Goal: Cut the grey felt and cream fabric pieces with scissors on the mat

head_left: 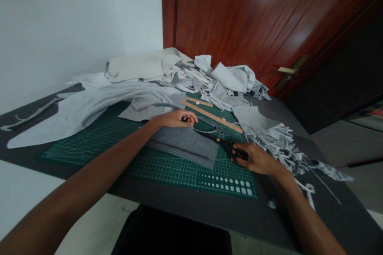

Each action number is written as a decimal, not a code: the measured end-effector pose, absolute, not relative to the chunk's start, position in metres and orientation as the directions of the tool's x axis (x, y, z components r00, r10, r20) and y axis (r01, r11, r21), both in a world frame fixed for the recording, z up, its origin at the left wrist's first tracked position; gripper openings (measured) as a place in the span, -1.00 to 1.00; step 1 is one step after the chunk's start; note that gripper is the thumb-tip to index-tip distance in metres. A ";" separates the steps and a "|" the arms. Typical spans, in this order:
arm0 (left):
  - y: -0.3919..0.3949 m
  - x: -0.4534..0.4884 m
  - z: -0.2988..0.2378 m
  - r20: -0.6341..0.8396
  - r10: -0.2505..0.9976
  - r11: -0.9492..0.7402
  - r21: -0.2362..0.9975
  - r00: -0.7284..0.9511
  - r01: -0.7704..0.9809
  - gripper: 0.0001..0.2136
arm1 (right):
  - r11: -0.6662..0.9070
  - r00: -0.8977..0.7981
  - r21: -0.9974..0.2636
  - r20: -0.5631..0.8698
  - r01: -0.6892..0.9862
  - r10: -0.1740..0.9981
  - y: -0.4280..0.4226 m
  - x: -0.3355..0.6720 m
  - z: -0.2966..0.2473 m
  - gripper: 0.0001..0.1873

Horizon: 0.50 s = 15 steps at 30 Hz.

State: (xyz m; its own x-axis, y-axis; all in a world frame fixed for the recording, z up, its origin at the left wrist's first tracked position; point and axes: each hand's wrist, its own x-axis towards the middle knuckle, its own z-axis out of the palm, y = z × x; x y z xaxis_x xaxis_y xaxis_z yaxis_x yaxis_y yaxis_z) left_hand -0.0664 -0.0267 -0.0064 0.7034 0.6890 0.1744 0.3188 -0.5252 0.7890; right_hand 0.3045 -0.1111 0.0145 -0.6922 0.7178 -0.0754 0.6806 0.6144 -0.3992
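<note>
R hand (pixel 254 158) grips black scissors (pixel 220 140) nr R edge of green mat (pixel 167 167), tips at far edge of grey cloth (pixel 185 141) twd mat's near-R corner; L hand (pixel 187 118) curled alongside, hold unclear: best w/ fingers clear, cloth flat.

Both bare forearms (pixel 104 171) extend forward, the left hand (pixel 179 118) loosely curled, the right hand (pixel 255 159) gripping.
</note>
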 end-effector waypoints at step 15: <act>-0.029 -0.065 -0.004 0.132 0.711 -0.497 0.789 0.691 0.361 -0.70 | 0.614 -0.702 -0.419 -0.084 0.668 0.707 -0.111 0.305 0.017 -0.91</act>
State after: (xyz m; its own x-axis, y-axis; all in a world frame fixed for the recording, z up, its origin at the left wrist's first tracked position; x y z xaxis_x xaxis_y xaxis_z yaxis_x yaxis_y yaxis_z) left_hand -0.0647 -0.0285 -0.0043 0.6911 0.7106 0.1319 0.3609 -0.4974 0.7889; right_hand 0.3050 -0.1109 0.0168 -0.7024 0.7068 -0.0844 0.6685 0.6143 -0.4192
